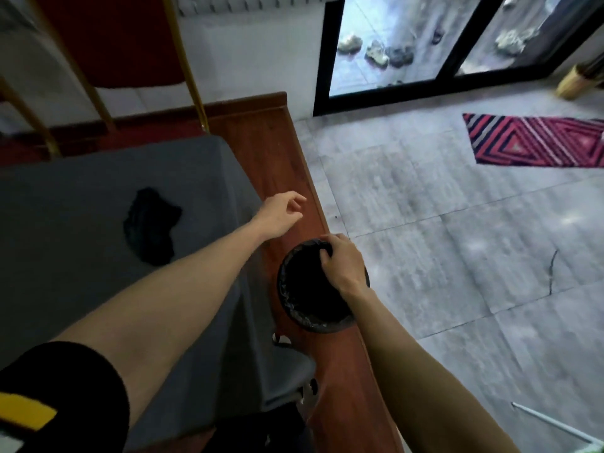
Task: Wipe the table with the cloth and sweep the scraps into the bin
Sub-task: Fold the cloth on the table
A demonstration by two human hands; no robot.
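Floor [457, 243]: pale grey tiles, right half of scene; thin dark crack at right, small dark speck just beside the platform edge.
Table [81, 240]: covered in grey fabric, left side, fabric hanging down over the near right corner.
Platform [281, 152]: reddish-brown wood strip between table and tiles, running from far to near.
Door [425, 44]: black-framed glass, far right; blurred pale and dark lumps beyond the glass, not identifiable.
Chair [108, 44]: red back, gold-coloured frame, far left behind the table.
Rug [536, 142]: red with dark and pale zigzag stripes, on tiles at far right.
Bin [294, 289]: round, black, black liner over the rim, standing on the platform just right of the table's near corner; inside too dark to read.
Cloth [150, 223]: black, crumpled, lying on the table top, well left of the bin, untouched.
Right hand [343, 263]: on the bin's far right rim, fingers curled over the rim and clamped on it.
Left hand [281, 214]: raised over the table's right edge, beyond the bin, fingers loosely bent and slightly apart, holding nothing visible.
Sleeve [49, 403]: black with a yellow patch, near left corner.
Writing, brands, labels: none legible.
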